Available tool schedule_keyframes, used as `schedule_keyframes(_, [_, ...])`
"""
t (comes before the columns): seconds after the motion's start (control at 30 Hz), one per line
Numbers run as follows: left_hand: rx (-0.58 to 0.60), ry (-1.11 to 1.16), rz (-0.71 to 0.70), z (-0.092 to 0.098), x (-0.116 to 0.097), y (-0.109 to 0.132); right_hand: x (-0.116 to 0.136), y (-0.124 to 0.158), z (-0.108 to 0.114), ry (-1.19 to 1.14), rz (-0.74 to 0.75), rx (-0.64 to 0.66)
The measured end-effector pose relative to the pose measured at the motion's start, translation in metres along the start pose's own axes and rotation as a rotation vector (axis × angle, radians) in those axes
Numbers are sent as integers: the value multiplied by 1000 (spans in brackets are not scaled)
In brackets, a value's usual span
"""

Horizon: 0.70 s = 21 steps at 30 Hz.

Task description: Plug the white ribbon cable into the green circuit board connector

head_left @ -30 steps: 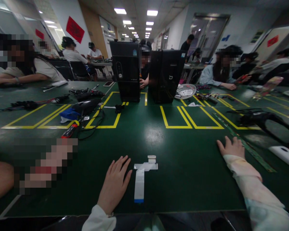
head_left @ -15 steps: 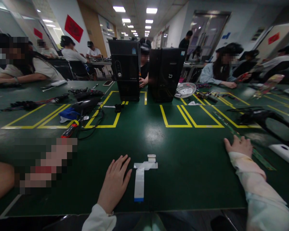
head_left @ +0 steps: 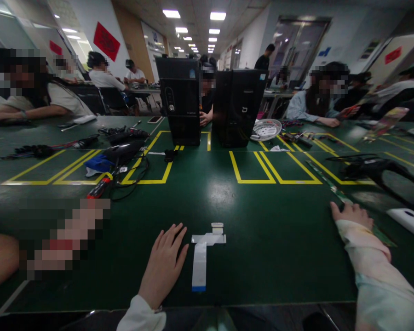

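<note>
My left hand (head_left: pixel 165 264) lies palm down on the green table (head_left: pixel 258 257), fingers stretched out. Just right of it rests a white flat ribbon cable (head_left: pixel 199 264) with a blue end and a small connector at its far end; the hand is apart from it. Over at the right, my right hand (head_left: pixel 355 216) is palm down across a long narrow green circuit board strip (head_left: pixel 320 177), its thumb apart from the fingers. The hand and sleeve hide part of the strip; whether the fingertips touch it I cannot tell.
Two black computer towers (head_left: pixel 180 105) stand at the centre back. A white basket (head_left: pixel 266 129) sits right of them. A black frame (head_left: pixel 376 172) and white casing (head_left: pixel 409 220) lie at right. Cables, a black device (head_left: pixel 124 151) and a co-worker's arm (head_left: pixel 2 259) are at left.
My right hand has shifted right and slightly nearer along the circuit board strip, which stays in place. The left hand and the ribbon cable have not moved.
</note>
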<state>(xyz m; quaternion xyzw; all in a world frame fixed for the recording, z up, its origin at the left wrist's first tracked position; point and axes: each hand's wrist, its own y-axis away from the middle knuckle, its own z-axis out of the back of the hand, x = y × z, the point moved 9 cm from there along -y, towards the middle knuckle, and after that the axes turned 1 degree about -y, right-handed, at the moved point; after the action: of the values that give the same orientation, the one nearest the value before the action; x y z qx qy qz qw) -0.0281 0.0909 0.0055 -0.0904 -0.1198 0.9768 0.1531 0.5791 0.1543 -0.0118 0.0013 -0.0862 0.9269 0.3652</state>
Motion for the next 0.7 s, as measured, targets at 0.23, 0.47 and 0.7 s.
schedule_keyframes(0.23, [29, -22, 9, -1, 0, 0, 7, 2, 2, 25, 49, 9])
schedule_keyframes(0.47, [15, -11, 6, -1, 1, 0, 12, 4, 5, 47, 76, 13])
schedule_keyframes(0.7, [24, 15, 11, -5, 3, 2, 16, 14, 6, 61, 91, 28])
